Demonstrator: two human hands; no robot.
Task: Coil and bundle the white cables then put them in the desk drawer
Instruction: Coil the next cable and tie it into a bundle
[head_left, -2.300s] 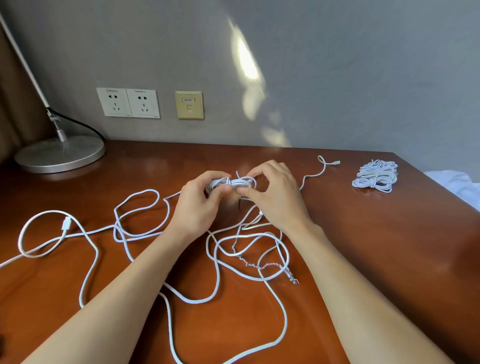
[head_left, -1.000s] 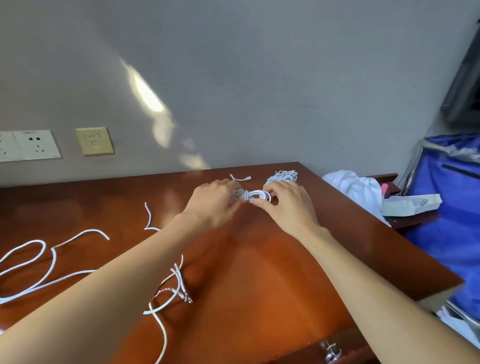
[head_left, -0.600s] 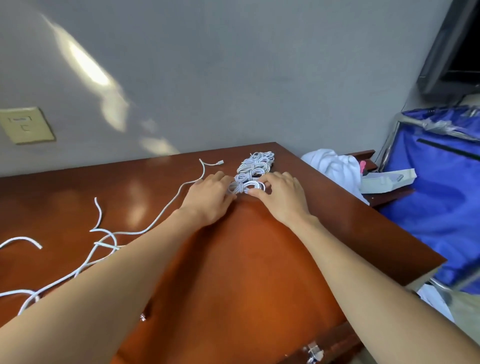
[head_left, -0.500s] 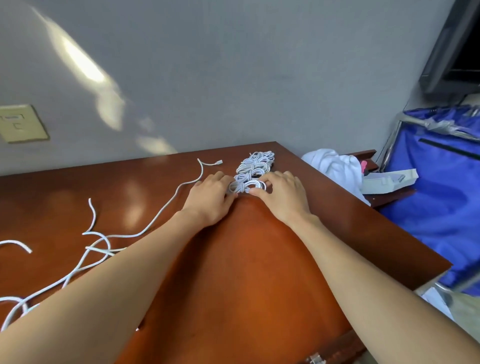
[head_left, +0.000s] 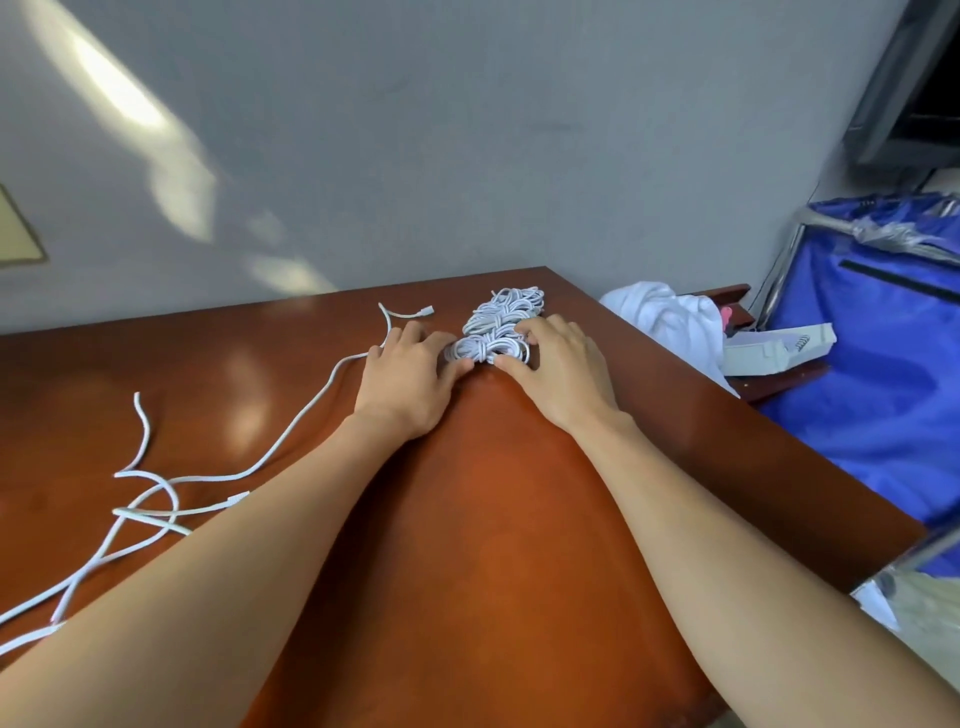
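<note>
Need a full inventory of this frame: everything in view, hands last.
desk: 1, red-brown wood, fills foreground
nearest bundle: 1, white, between both hands
other bundles: count unclear, white, just behind it near desk's far corner
loose cables: several strands, white, left part of desk
cloth: 1, white, beyond desk's right edge
box: 1, pale grey, right of cloth
bag: 1, blue, far right
wall plate: 1, beige, left edge
left hand: holds nearest bundle's left end
right hand: holds its right end
</note>
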